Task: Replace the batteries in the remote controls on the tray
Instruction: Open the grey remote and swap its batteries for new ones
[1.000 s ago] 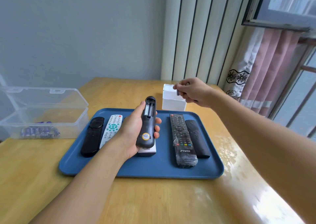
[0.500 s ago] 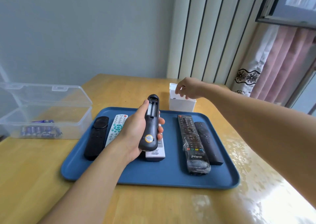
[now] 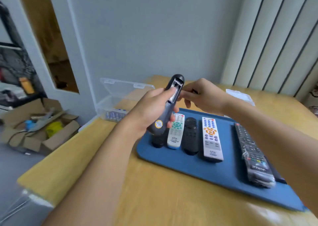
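Note:
My left hand [image 3: 149,113] grips a dark remote [image 3: 169,107] upright above the blue tray [image 3: 172,163], its open battery compartment facing me with something silvery inside. The loosely curled fingers of my right hand [image 3: 203,95] reach the compartment's right edge; the blur hides whether they pinch anything. Several remotes lie on the tray: a black one [image 3: 157,142], a white one with teal buttons [image 3: 175,133], a black one [image 3: 190,138], a white one with orange buttons [image 3: 210,138], and a long black one in plastic wrap [image 3: 251,156].
An open clear plastic box [image 3: 120,94] holding several batteries [image 3: 114,115] stands at the table's back left corner. Behind my right wrist is a small white box [image 3: 240,95]. Cardboard boxes [image 3: 39,131] lie on the floor past the table's left edge.
My right hand left the white box and came back to the remote's open compartment. My left hand lifted the remote higher. The view swung to the left.

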Available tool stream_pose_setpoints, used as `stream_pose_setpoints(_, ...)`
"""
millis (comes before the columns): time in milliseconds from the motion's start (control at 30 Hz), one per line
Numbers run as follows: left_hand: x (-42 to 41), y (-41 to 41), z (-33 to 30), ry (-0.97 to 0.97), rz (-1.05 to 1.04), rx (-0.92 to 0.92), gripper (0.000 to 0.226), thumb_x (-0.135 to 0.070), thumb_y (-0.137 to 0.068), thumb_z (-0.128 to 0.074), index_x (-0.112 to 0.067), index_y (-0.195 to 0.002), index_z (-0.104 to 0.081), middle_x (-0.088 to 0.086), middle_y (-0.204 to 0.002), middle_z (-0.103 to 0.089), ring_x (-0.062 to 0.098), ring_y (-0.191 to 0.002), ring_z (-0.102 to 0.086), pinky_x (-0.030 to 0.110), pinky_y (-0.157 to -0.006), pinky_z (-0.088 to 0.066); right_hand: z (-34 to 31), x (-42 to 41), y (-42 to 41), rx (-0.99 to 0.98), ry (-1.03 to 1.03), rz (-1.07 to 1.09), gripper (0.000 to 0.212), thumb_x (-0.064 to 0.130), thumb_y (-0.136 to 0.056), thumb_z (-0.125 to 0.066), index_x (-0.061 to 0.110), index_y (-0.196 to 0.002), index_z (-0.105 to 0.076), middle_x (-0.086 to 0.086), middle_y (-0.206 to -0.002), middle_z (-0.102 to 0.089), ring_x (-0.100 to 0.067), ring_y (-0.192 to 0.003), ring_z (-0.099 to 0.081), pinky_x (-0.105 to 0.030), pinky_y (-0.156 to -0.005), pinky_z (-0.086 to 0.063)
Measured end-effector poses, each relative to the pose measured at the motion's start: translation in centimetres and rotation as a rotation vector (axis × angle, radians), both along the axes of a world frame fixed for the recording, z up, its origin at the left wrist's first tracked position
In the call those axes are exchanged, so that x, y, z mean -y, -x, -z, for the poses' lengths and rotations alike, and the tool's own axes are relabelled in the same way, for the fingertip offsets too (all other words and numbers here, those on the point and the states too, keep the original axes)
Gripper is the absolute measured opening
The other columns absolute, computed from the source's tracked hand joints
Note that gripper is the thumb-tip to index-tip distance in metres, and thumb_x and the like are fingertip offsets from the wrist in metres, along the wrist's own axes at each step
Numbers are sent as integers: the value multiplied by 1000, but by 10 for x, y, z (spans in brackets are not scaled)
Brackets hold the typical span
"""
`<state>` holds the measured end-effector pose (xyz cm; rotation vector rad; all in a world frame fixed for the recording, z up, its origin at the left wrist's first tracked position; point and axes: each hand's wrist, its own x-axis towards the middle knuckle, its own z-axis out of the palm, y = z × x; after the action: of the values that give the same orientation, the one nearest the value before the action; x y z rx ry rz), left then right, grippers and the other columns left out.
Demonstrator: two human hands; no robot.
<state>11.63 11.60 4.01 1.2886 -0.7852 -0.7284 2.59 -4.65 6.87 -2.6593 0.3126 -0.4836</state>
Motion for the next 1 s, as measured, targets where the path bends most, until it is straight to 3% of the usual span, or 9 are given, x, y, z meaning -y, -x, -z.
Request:
stream_pose_setpoints(100, -47, -39, 9, -127, -20, 117, 30, -32, -104, -54, -4, -109, -63, 10, -73, -61, 23, -53, -54, 28, -44, -45, 7, -25, -28, -25, -21, -66, 22, 21, -100, -58, 24, -88, -76, 22, -61, -64, -2, -51, -53, -16, -53, -38)
stream_pose_setpoints(233, -88, -89, 25, -188, -240, 203, 26, -26, -103, -58, -4, -115, -64, 8, -71, -62, 21, -54, -56, 30, -47, -49, 20, -59, -64, -109, 59, -172, 23, 17, -102, -54, 16, -114, -74, 22, -86, -67, 10, -73, -58, -9, -68, -40)
stream_pose_setpoints(300, -93, -105, 32, -140, -348, 161, 22, -25, -102, -59, -7, -113, -65, 10, -73, -62, 22, -55, -57, 32, -50, -50, 29, -69, -85, -145, 162, -166, 24, 14, -101, -51, 9, -111, -73, 2, -107, -75, -13, -87, -65, -26, -81, -49)
stream_pose_setpoints(367, -89, -109, 42, -80, -416, 92, 17, -23, -102, -59, -8, -107, -65, 12, -71, -61, 24, -55, -56, 33, -50, -50, 33, -72, -104, -192, 232, -119, 20, 5, -94, -48, -2, -95, -67, -19, -99, -72, -39, -90, -61, -42, -77, -54)
stream_pose_setpoints(467, -81, -107, 60, -2, -478, -34, 15, -20, -102, -59, -5, -102, -62, 13, -66, -60, 24, -50, -53, 30, -46, -47, 32, -81, -125, -307, 333, -43, 21, -4, -82, -41, 7, -71, -55, -14, -74, -59, -30, -70, -45, -30, -59, -40)
stream_pose_setpoints(533, -78, -107, 68, 33, -529, -108, 16, -19, -101, -60, -4, -103, -61, 16, -68, -59, 24, -48, -53, 30, -45, -46, 31, -90, -139, -340, 400, -39, 24, -1, -88, -46, 8, -87, -68, -7, -93, -72, -26, -84, -61, -30, -68, -50)
stream_pose_setpoints(633, -76, -110, 73, 76, -595, -180, 13, -19, -101, -59, -6, -104, -62, 16, -70, -60, 23, -47, -53, 29, -43, -47, 28, -98, -158, -383, 458, -87, 29, 14, -100, -51, 16, -124, -67, -6, -124, -66, -29, -114, -61, -30, -89, -50)
stream_pose_setpoints(800, -76, -106, 75, 99, -596, -237, 18, -26, -103, -55, -9, -102, -61, 13, -68, -61, 21, -44, -53, 28, -41, -46, 23, -98, -177, -620, 484, -100, 53, 7, -99, -44, 30, -147, -47, -10, -122, -65, -20, -58, -62, -23, -54, -48)
stream_pose_setpoints(1000, -75, -111, 77, 140, -614, -349, 40, -46, -105, -46, -9, -102, -63, 11, -71, -62, 23, -48, -53, 29, -44, -48, 32, -86, -188, -672, 465, -49, 60, 29, -90, -70, 29, -146, -47, -14, -117, -69, -19, -52, -56, -21, -49, -42)
